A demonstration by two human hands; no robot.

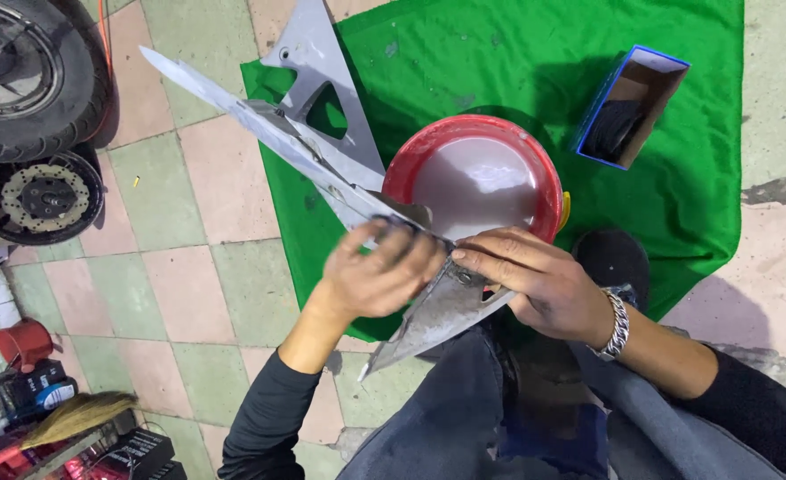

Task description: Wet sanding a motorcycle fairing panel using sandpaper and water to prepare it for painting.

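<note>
The left hand (379, 276) is curled shut over the upper edge of a long grey fairing panel (308, 151), with what looks like a small dark pad pinched under its fingers, though that is too small to be sure of; the right hand (535, 284) lies flat with fingers together, pressing the panel's lower pointed end down against the person's knees. The panel runs diagonally from the lap up to the left, over a red basin (553, 169) of cloudy water that sits just beyond the hands. By the look of it the work on the panel is midway: its surface is dull and streaked, with no clean or finished stretch to be seen, so most of it seems left to do. Beneath lies a green cloth (677, 178) spread on a floor of pale pink and green tiles (171, 293). An open blue box (633, 107) rests on the cloth, 2 wheels (28, 133) stand at the left, and a broom (73, 418) lies lower left
</note>
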